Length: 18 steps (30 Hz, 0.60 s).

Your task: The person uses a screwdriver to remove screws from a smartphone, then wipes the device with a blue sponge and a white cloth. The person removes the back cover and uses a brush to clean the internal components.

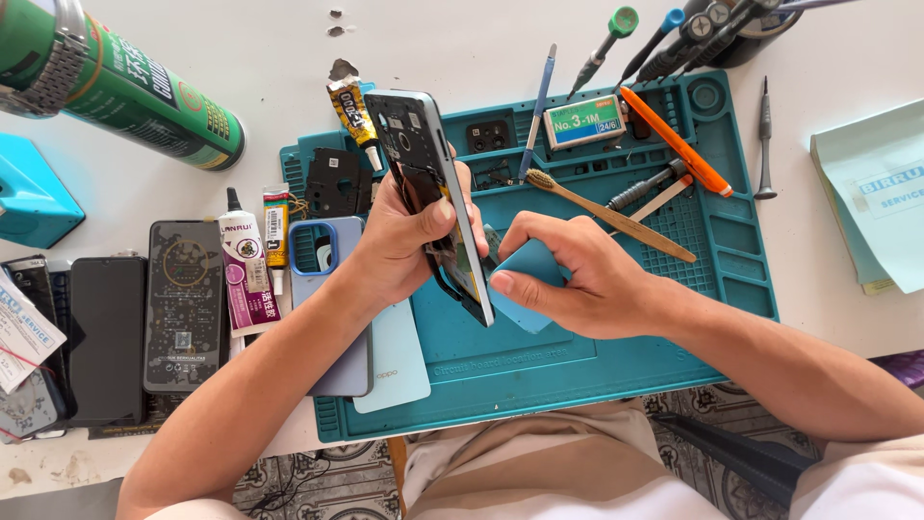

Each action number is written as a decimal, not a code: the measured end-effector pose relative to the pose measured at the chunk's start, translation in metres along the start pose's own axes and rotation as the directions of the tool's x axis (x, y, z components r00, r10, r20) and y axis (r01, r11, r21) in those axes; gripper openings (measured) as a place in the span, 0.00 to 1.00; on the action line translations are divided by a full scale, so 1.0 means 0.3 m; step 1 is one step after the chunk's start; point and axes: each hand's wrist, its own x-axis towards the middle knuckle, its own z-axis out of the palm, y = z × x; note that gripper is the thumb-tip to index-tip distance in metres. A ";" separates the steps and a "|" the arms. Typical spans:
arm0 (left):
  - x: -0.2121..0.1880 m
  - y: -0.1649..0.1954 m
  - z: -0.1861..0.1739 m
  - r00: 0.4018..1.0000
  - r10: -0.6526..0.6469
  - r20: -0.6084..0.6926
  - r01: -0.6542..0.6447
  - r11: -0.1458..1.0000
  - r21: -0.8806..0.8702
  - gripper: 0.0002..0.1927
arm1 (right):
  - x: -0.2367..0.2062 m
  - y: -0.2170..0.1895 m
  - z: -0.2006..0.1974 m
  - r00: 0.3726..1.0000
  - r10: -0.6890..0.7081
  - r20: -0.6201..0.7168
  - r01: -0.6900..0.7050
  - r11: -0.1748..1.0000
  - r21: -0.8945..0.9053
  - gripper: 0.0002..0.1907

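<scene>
My left hand (399, 246) grips an opened phone (433, 197) on edge, its back off and the dark inner parts facing left, tilted over the teal work mat (577, 356). My right hand (577, 279) is closed around a blue triangular pick (525, 284) pressed against the phone's lower edge. Just behind my knuckles a bamboo toothbrush (606, 214) lies slantwise across the mat, with a metal-tipped tool (647, 188) and an orange craft knife (674, 140) beyond it. A small box of staples (582, 120) sits in the mat's upper trays beside a thin blue-handled tool (537, 111), and a dark camera frame piece (491, 135) rests in the compartment next to it. A holder at the top right (760, 29) stands full of screwdrivers (664, 39), and one more slim driver (765, 135) lies on the table beside the mat. Under my left forearm are a blue phone case (322, 250) and a pale back cover (395, 361). Left of those lie glue tubes (245, 270), another yellow tube (354, 114) near the phone's top, a black plastic part (337, 183), and a row of dark phones (183, 303). A green spray can (125, 82) lies at the upper left, and a pad of pale paper (876, 207) at the right.
</scene>
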 end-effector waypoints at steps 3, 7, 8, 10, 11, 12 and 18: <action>-0.008 -0.007 -0.013 1.000 -0.013 -0.008 0.013 0.998 0.068 0.18 | 0.000 0.003 0.008 0.999 -0.043 0.013 0.042 0.993 0.112 0.12; -0.013 -0.026 -0.025 0.999 -0.035 -0.026 0.040 0.972 0.232 0.21 | -0.008 0.012 0.013 0.998 -0.015 -0.067 0.018 0.998 0.058 0.12; -0.015 -0.028 -0.025 0.999 -0.043 -0.029 0.049 0.964 0.261 0.22 | -0.010 0.016 0.012 0.997 0.003 -0.077 0.002 0.998 0.063 0.11; -0.018 -0.027 -0.022 0.996 -0.086 -0.031 0.091 0.959 0.269 0.21 | -0.014 0.023 0.014 0.994 -0.004 -0.112 0.011 0.998 0.057 0.11; -0.018 -0.025 -0.019 0.994 -0.107 -0.031 0.112 0.956 0.272 0.21 | -0.015 0.027 0.014 0.990 -0.031 -0.135 0.037 0.998 0.044 0.12; -0.016 -0.023 -0.014 0.992 -0.127 -0.030 0.130 0.949 0.288 0.21 | -0.015 0.031 0.014 0.986 -0.059 -0.157 0.064 0.997 0.030 0.12; -0.017 -0.022 0.007 0.961 -0.271 0.056 0.243 0.924 0.294 0.22 | -0.033 0.055 0.010 0.954 -0.181 -0.238 0.191 0.981 0.022 0.12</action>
